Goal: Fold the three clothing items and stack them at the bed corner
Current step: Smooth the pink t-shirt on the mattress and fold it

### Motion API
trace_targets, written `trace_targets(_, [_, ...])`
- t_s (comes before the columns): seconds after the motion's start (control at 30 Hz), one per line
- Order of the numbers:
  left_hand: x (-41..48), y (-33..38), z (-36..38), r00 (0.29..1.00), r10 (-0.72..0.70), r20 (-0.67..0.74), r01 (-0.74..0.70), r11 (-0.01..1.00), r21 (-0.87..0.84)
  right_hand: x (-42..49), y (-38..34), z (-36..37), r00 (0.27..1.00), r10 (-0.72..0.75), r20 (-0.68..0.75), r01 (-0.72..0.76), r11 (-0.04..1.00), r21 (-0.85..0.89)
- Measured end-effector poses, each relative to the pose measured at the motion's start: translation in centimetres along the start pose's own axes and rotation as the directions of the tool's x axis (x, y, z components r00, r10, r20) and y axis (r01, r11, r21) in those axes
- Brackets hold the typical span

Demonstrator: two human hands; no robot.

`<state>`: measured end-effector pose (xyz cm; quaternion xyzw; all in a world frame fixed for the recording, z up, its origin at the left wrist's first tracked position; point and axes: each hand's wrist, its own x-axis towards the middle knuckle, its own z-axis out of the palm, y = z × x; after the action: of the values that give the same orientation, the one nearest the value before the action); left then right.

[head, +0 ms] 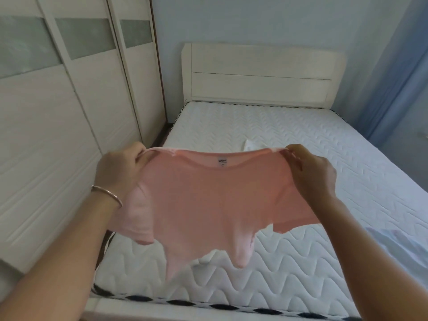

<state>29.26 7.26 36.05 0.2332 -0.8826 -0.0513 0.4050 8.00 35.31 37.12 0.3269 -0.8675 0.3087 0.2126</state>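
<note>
A pink T-shirt (208,195) hangs spread in the air above the white quilted mattress (301,158), its neck label facing me. My left hand (120,170) grips its left shoulder and my right hand (310,174) pinches its right shoulder. The lower hem dangles crumpled over the mattress's near part. A white garment (251,144) peeks out on the mattress just behind the shirt's collar, mostly hidden. Another pale garment (398,246) lies at the bed's right edge, partly behind my right forearm.
A white headboard (261,72) stands at the far end against a blue wall. White wardrobe doors (58,112) run close along the bed's left side with a narrow gap between. The bed's foot edge (208,306) is right below me.
</note>
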Motion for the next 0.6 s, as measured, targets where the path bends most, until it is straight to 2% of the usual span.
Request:
trace_targets(0.17, [2.4, -1.1, 0.6, 0.998, -0.002, 0.062, 0.002, 1.0, 0.0, 2.3, 0.6, 1.3, 0.997, -0.074, -0.01, 0.074, 0.997, 0.022])
trace_targets(0.33, [5.5, -5.0, 8.1, 0.941, -0.048, 0.334, 0.059, 0.998, -0.023, 6.1, 3.0, 9.2, 0.962, 0.043, 0.27, -0.018, 0.995, -0.097])
trace_targets(0.43, [5.9, -8.8, 16.6, 0.836, -0.095, 0.541, 0.094, 0.995, 0.03, 7.3, 5.8, 18.1, 0.885, 0.119, 0.449, -0.033, 0.98, -0.194])
trace_targets(0.5, [4.9, -11.7, 23.5, 0.702, -0.143, 0.697, 0.104, 0.99, 0.099, 7.1, 8.2, 25.2, 0.817, 0.161, 0.554, -0.011, 0.964, -0.264])
trace_targets(0.57, [3.3, -15.0, 31.1, 0.594, -0.17, 0.787, 0.092, 0.985, 0.143, 6.5, 11.0, 32.7, 0.745, 0.195, 0.638, 0.025, 0.947, -0.319])
trace_targets(0.6, [2.5, -16.6, 34.9, 0.57, -0.189, 0.799, 0.092, 0.982, 0.167, 6.1, 12.5, 36.4, 0.717, 0.206, 0.666, 0.047, 0.939, -0.341])
